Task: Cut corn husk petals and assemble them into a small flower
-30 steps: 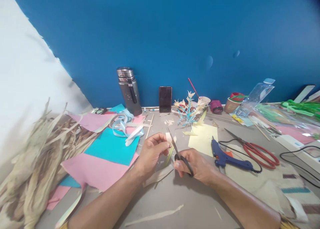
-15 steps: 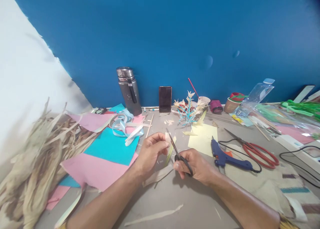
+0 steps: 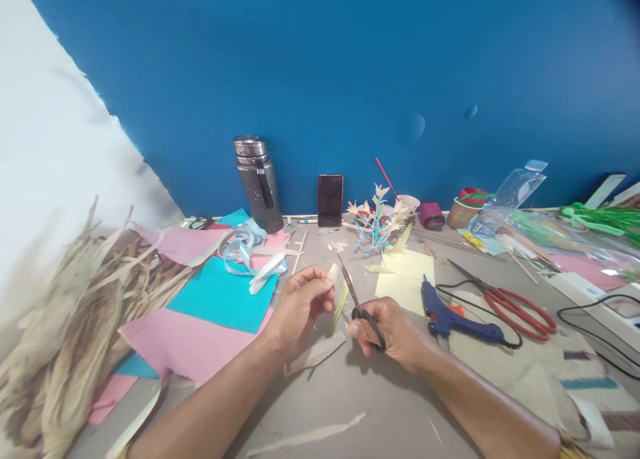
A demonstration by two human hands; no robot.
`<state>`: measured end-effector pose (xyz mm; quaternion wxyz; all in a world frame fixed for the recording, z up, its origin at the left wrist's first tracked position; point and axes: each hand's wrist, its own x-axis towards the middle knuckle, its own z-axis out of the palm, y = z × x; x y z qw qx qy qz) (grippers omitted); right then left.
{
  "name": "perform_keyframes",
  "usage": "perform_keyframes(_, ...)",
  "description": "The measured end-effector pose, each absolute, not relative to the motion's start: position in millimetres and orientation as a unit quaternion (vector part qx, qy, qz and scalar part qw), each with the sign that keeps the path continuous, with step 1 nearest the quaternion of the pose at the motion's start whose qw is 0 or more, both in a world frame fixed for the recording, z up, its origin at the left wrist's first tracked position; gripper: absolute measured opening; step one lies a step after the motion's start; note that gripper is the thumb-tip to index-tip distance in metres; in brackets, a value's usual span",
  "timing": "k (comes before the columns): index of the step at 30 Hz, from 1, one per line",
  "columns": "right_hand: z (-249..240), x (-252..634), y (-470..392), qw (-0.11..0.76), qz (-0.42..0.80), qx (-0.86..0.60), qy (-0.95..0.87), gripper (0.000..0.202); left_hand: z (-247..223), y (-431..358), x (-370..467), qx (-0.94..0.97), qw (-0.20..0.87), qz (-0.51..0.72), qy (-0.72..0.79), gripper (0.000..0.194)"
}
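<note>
The left hand (image 3: 300,305) pinches a small pale piece (image 3: 333,272) between thumb and fingers, its free end poking up past the fingertips. The right hand (image 3: 387,332) grips the small scissors (image 3: 358,310) by their dark handles, thumb on the near side, with the blades pointing up and away from the wrist. Those blades stand just beside the pale piece, on the right hand's side of it (whether metal and piece touch, I cannot tell).

Between the two hands a greenish strip (image 3: 339,310) lies on the counter (image 3: 385,412), and a broader husk piece (image 3: 316,353) rests just below the left hand. Beyond the left hand, farther to its left, are a blue sheet (image 3: 223,295), a curl of pale blue ribbon (image 3: 243,249) and a heap of dried husks (image 3: 75,352). A pink sheet (image 3: 195,342) runs in close to the left forearm.

Past the right hand, a yellow sheet (image 3: 407,282) lies flat; to that hand's right are a blue glue gun (image 3: 463,325) and, farther out, red-handled scissors (image 3: 520,312). Well ahead of both hands stand a flask (image 3: 259,189), a phone (image 3: 331,201) and a bunch of pale flowers on blue stems (image 3: 375,225).
</note>
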<state>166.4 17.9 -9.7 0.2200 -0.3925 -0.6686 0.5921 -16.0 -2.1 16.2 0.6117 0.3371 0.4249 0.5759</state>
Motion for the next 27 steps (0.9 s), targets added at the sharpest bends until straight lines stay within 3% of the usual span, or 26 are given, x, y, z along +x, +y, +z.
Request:
perform_keyframes(8,-2,183,28,0.18,0.615,-0.287,-0.712,0.064,26,1,-27,0.327,0.68,0.514,0.408,0.015)
perform_keyframes(13,1,188,31,0.145,0.634,-0.23,-0.724,0.063,31,2,-35,0.366,0.67,0.484,0.428,0.012)
perform_keyframes(27,5,190,29,0.106,0.646,-0.225,-0.721,0.06,37,6,-45,0.405,0.621,0.507,0.439,0.028)
